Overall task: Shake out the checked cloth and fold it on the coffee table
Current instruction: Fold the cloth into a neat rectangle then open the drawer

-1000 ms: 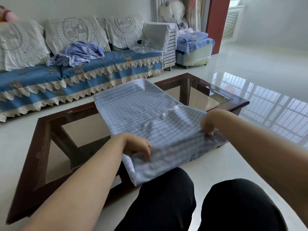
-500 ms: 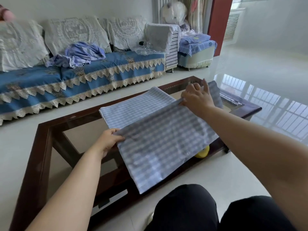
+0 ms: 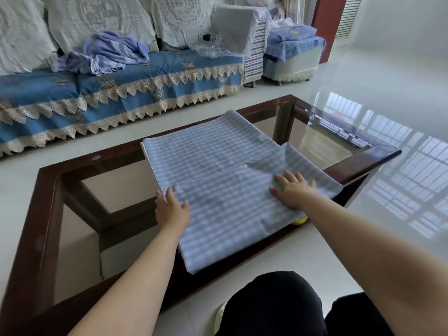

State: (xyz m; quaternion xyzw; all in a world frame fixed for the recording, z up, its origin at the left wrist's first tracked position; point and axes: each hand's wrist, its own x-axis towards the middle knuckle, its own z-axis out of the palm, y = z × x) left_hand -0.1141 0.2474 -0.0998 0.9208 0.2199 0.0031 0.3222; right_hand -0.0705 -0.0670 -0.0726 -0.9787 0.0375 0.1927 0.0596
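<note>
Our right hand (image 3: 292,191) lies flat with fingers spread, palm pressing down on the checked cloth (image 3: 218,170) near its right side; this grip pinches nothing. Our left hand (image 3: 172,209) rests at the cloth's left edge, fingers open and extended, thumb on top of the fabric and the edge just beside the palm; we cannot tell whether any finger is tucked under it. The cloth lies folded over itself on the bench (image 3: 46,214), a dark wooden frame with a glass top, and its near corner hangs over the front rail toward our knees (image 3: 274,304). A small yellow object (image 3: 300,220) peeks out from under the cloth's right near edge. Beyond the bench stands a sofa (image 3: 121,88) with a blue lace-trimmed cover, and a crumpled lilac garment (image 3: 109,52) lies on its seat.
</note>
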